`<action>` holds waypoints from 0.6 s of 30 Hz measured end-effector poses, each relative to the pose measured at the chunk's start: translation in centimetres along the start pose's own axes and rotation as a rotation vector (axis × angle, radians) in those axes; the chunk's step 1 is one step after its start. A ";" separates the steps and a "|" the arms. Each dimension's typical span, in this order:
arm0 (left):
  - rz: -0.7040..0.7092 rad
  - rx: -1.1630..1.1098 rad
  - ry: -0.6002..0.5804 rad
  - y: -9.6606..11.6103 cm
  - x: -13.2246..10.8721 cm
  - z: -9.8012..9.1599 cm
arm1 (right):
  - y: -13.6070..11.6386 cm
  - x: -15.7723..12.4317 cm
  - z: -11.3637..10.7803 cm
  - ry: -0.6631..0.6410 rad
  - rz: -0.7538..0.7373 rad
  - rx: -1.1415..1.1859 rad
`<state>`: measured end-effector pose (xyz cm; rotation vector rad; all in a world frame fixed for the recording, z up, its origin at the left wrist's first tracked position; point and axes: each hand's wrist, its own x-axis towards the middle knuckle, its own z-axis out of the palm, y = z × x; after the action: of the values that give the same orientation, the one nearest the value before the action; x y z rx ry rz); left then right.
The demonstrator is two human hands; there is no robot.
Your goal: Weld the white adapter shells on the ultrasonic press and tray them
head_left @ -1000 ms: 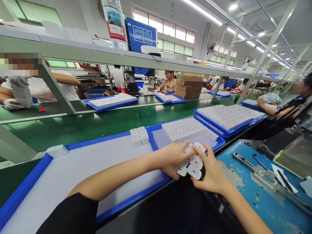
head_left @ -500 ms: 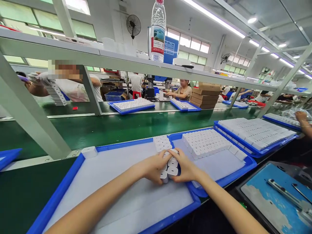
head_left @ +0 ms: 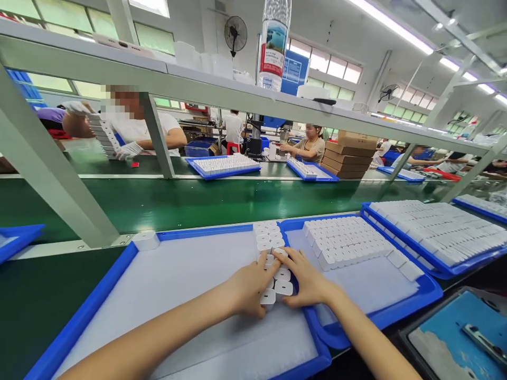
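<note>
A short double row of small white chargers [head_left: 277, 282] stands on the pale liner of a blue-rimmed tray [head_left: 99, 311], close to its right edge. My left hand [head_left: 247, 289] presses the row from the left and my right hand [head_left: 307, 282] from the right, fingers curled round the chargers. Just beyond them stands another small block of white chargers [head_left: 269, 236] in the same tray's far right corner. The neighbouring blue tray [head_left: 428, 290] to the right holds a larger block of chargers [head_left: 346, 240].
A single white charger [head_left: 146, 240] sits on the tray's far left corner. A full tray [head_left: 439, 227] lies further right, a blue mat with tools [head_left: 467, 338] at the bottom right. A green conveyor [head_left: 178, 203] runs behind; other people work across it. A bottle [head_left: 273, 45] stands on the shelf.
Both hands have carried the clutch of chargers leftward, from the gap between the trays onto the near tray's liner, and now press it down there. The camera has swung left.
</note>
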<state>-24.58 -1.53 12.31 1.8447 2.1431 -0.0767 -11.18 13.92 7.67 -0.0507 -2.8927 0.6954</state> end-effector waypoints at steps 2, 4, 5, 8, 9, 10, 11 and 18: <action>-0.037 0.027 -0.015 0.4 -0.1 0.1 | 0.1 -0.3 0.1 -0.010 0.035 -0.026; -0.059 0.052 -0.026 0.9 -0.2 0.1 | 0.2 -0.4 0.2 -0.020 0.047 -0.041; -0.078 0.067 -0.027 1.1 -0.3 0.0 | 0.2 -0.5 0.3 -0.020 0.048 -0.051; -0.183 0.114 0.016 1.3 -0.8 -0.3 | 0.3 -0.6 0.4 0.007 0.059 -0.103; -0.226 0.124 0.037 1.2 -1.0 -0.4 | 0.3 -0.6 0.4 0.024 0.068 -0.122; -0.262 0.130 0.055 1.1 -1.1 -0.6 | 0.4 -0.7 0.3 0.041 0.077 -0.135; -0.289 0.134 0.060 0.8 -1.3 -0.8 | 0.4 -0.8 0.2 0.055 0.083 -0.142; -0.183 0.133 -0.068 -1.0 -0.7 -1.2 | 0.9 -1.4 -0.5 0.073 0.078 -0.072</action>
<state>-25.66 -2.04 13.43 1.6834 2.3030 -0.3260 -9.74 14.84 7.53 -0.1948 -2.8584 0.5886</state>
